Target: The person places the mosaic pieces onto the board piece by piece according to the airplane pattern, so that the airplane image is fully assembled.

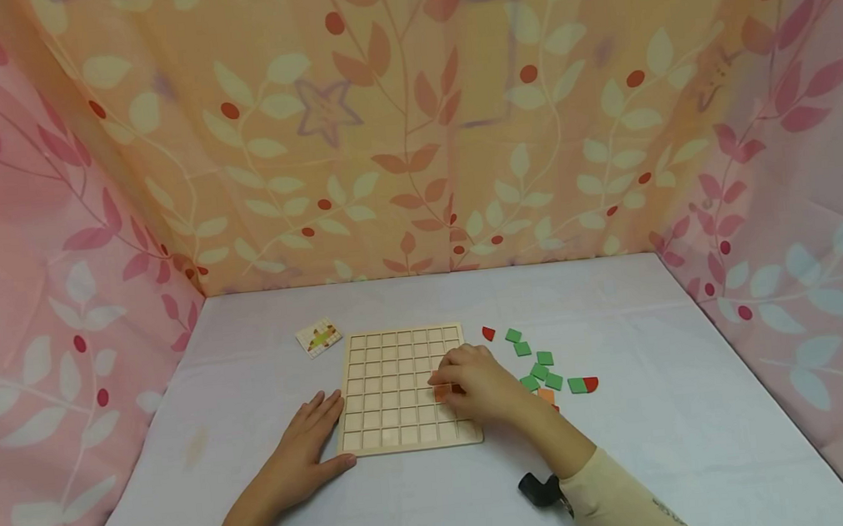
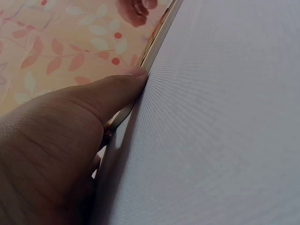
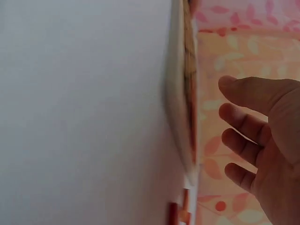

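Bare and straight-fingered, the left hand (image 1: 304,449) is laid along the left edge of a square, pale wooden grid board (image 1: 396,399), its thumb set at the near-left corner; the board is presumably steadied this way. The right hand (image 1: 481,385) is held over the board's right side, its forearm slanted in from the near right. Its thumb and loosely bent fingers are seen apart in the right wrist view, with nothing visibly held between them. By a white cloth-covered table (image 1: 708,438) the board is supported flat, within reach from both sides. Just left of the board's far-left corner, a small rectangular card (image 1: 318,337) printed with a coloured pattern is placed, apparently for easy viewing. Right of the board, flat green square tiles (image 1: 545,358) are scattered, probably for the right hand's convenience. Orange square tiles (image 1: 442,392) on the board are partly hidden by that hand. Red quarter-round pieces (image 1: 488,334) are also found right of the board, one against a green tile.
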The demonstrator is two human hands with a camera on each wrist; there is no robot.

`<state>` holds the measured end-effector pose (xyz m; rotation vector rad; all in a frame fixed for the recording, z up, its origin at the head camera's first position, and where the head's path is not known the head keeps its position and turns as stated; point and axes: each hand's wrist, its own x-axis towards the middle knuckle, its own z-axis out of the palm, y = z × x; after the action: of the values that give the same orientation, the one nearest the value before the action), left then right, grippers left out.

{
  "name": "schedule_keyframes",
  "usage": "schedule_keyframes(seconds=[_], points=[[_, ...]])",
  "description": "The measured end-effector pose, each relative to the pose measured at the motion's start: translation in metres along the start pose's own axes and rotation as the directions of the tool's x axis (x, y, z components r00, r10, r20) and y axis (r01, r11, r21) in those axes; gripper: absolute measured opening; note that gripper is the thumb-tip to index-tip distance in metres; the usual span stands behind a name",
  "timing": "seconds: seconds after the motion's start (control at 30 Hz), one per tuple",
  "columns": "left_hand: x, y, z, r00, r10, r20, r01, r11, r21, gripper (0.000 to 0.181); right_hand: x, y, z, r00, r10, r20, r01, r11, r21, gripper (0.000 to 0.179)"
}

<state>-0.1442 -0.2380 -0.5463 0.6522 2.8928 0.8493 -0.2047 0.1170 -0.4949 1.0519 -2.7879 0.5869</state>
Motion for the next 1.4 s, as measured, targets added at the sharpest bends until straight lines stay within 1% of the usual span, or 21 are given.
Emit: schedule_keyframes(seconds=[0.17,0.27,0.37,0.47,0.6,0.8,0.97,1.07,1.2,1.4], points=[[0.0,0.0,0.0,1.0,0.006,-0.002,-0.006,1.0,0.002,0.097,-0.004,0.002,-0.032,1.0,0.014,-0.005,-0.014,1.0,-0.009,0.026],[0.001,0.0,0.0,1.0,0.01,-0.004,-0.01,1.0,0.004,0.096,-0.011,0.007,-0.051,1.0,-0.001,-0.011,0.001,1.0,-0.027,0.027],[0.001,0.0,0.0,1.0,0.011,-0.008,-0.011,1.0,0.002,0.095,-0.021,0.013,-0.066,0.999,-0.016,-0.03,0.015,0.999,-0.041,0.027],[0.002,0.001,0.001,1.0,0.022,-0.018,-0.022,1.0,0.006,0.095,-0.033,0.019,-0.079,0.998,-0.011,-0.057,0.007,0.998,-0.066,0.027],[0.002,0.001,0.003,0.999,0.035,-0.031,-0.035,0.999,0.013,0.095,-0.049,0.031,-0.09,0.996,0.038,-0.077,-0.045,0.996,-0.081,0.029],[0.001,0.0,0.003,0.998,0.044,-0.047,-0.043,0.999,0.027,0.094,-0.078,0.051,-0.094,0.986,0.145,-0.083,-0.15,0.987,-0.056,0.028],[0.001,-0.002,0.002,1.0,0.018,-0.014,-0.017,1.0,0.019,0.096,-0.103,0.066,-0.094,0.973,0.195,-0.119,-0.197,0.98,-0.005,0.03],[0.001,-0.004,0.003,1.0,0.016,-0.002,-0.016,1.0,0.024,0.097,-0.114,0.073,-0.092,0.966,0.221,-0.133,-0.22,0.975,0.021,0.031],[0.001,-0.004,0.003,0.999,0.033,-0.014,-0.033,0.999,0.028,0.097,-0.126,0.082,-0.089,0.958,0.248,-0.146,-0.243,0.968,0.054,0.032],[0.001,-0.002,0.002,0.997,0.056,-0.044,-0.055,0.998,0.035,0.096,-0.137,0.095,-0.079,0.947,0.279,-0.158,-0.263,0.958,0.111,0.033]])
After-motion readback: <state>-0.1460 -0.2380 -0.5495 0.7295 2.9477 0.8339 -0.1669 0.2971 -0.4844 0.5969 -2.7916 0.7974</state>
